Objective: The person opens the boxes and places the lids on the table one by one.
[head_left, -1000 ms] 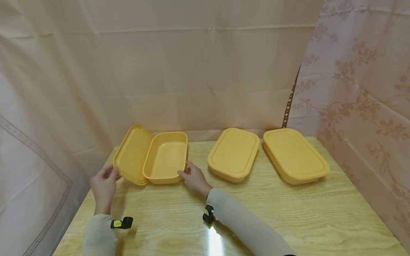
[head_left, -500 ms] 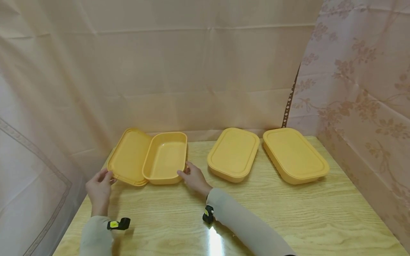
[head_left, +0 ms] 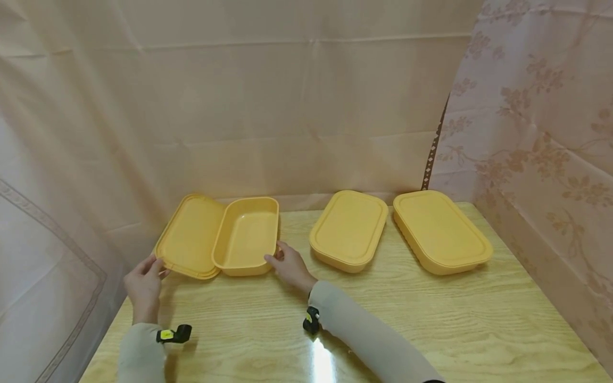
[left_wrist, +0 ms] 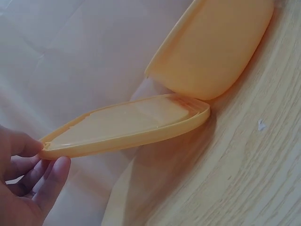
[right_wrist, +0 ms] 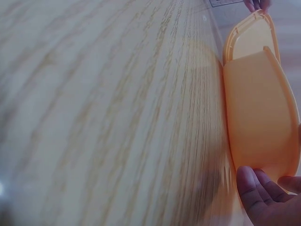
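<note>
An uncovered yellow lunch box [head_left: 245, 236] stands at the left of the table, nothing inside it. Its yellow lid [head_left: 193, 234] leans out to the left of the box, tilted, the inner end low beside the box wall. My left hand [head_left: 145, 287] pinches the lid's outer near corner; in the left wrist view the fingers [left_wrist: 26, 143] lie over the edge and the thumb under it. With my right hand [head_left: 291, 267] I grip the box's near right corner, thumb at the rim. The right wrist view shows fingertips [right_wrist: 246, 176] against the outer wall.
Two closed yellow lunch boxes stand to the right, a middle one [head_left: 349, 229] and a far right one [head_left: 440, 231]. The wooden table [head_left: 249, 330] ends at a beige curtain [head_left: 287, 117] behind and a flowered curtain [head_left: 546, 159] on the right.
My left hand has moved left and slightly down, swinging the lid's outer edge away from the box and lower. My right hand and the box have barely moved.
</note>
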### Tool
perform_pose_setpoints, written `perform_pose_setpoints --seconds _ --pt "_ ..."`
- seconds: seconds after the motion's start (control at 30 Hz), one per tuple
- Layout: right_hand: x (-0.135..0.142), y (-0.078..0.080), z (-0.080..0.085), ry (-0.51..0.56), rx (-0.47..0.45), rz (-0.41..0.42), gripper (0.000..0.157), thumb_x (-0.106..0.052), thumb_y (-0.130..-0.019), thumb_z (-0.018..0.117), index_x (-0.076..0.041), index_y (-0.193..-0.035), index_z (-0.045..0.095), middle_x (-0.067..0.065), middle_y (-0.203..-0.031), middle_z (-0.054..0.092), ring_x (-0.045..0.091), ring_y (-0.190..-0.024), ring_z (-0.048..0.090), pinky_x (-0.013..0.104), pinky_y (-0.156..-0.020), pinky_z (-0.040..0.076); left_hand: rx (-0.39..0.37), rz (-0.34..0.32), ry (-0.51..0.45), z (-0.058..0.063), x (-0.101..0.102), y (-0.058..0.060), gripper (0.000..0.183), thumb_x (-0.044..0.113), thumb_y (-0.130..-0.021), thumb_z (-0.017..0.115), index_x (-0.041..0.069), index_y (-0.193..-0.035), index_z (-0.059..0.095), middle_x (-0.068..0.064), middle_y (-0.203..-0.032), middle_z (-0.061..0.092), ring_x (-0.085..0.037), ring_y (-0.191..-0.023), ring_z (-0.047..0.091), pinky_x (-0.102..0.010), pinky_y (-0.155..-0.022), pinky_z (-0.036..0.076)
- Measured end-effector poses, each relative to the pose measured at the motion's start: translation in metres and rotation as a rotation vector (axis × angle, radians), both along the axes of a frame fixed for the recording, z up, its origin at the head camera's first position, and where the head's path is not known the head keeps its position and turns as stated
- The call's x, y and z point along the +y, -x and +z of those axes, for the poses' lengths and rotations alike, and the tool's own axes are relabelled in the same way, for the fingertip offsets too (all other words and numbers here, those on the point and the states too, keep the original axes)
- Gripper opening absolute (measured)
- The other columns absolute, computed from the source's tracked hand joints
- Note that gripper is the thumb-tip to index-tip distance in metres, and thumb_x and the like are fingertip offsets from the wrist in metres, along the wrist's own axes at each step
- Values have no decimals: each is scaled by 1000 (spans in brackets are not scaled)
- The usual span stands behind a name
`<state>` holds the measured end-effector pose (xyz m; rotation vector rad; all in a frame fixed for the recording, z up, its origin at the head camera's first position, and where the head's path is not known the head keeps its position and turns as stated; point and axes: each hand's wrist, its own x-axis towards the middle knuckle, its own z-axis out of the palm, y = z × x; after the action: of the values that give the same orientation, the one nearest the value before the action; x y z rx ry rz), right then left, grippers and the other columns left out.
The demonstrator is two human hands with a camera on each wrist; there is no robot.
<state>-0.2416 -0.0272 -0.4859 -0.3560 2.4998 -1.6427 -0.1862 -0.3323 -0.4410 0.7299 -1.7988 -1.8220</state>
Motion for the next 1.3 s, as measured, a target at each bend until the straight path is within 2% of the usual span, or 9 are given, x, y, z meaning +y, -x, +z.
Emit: perform_pose_setpoints --seconds 0.2,0.37,0.53,0.67,0.9,1.03,1.17,1.3 --pt "-1 0 1 -19 15 4 56 -31 -96 61 -2 -141 46 5 -92 58 12 -79 52 23 -68 46 -35 0 -32 -3 -5 -2 44 6 -95 57 -12 -135 49 18 -78 59 5 -69 59 -12 -61 55" --pt "-2 0 1 -25 15 4 54 -32 -97 61 -4 -141 47 5 -91 58 12 -77 53 23 -66 46 -30 18 -91 -7 -9 -1 44 5 -94 58 -11 -135 49 15 -81 59 3 -70 60 -13 -60 55" --pt "-2 1 1 -16 2 4 55 -32 -97 60 -3 -142 46 5 -92 58 11 -77 53 21 -66 46 -70 27 -75 -9 -10 0 42 6 -95 56 -10 -134 50 10 -93 56 4 -71 59 -13 -60 54" --pt "-2 1 0 -10 -2 3 56 -32 -97 61 -3 -142 46 4 -92 58 11 -77 52 21 -65 46 -115 9 -45 -10 -12 -2 46 10 -97 53 -9 -139 46 6 -106 51 5 -76 57 -12 -65 55" --pt "-3 -1 1 -14 3 1 50 -31 -96 61 -5 -137 50 3 -90 56 10 -74 52 21 -66 46 -194 -5 -64 -15 -17 -6 50 17 -99 51 -1 -145 42 3 -106 51 4 -74 59 -14 -71 56" --pt "-3 -2 3 -11 1 3 51 -31 -96 61 -3 -137 50 3 -90 56 11 -75 52 22 -66 46 -202 -9 -57 -16 -18 -7 50 16 -100 51 -3 -145 40 3 -107 49 4 -77 57 -13 -72 55" --pt "-4 -3 5 -2 -9 5 52 -31 -96 61 -3 -138 49 3 -91 55 11 -75 51 22 -66 45 -201 6 -88 -17 -19 -6 50 13 -99 50 -4 -145 40 2 -108 48 4 -77 57 -11 -71 54" --pt "-4 -3 5 5 -23 3 54 -31 -96 62 -3 -140 48 3 -91 54 11 -76 51 21 -66 46 -230 -2 -83 -19 -21 -6 50 13 -100 49 -4 -145 39 0 -110 47 5 -75 57 -12 -73 54"
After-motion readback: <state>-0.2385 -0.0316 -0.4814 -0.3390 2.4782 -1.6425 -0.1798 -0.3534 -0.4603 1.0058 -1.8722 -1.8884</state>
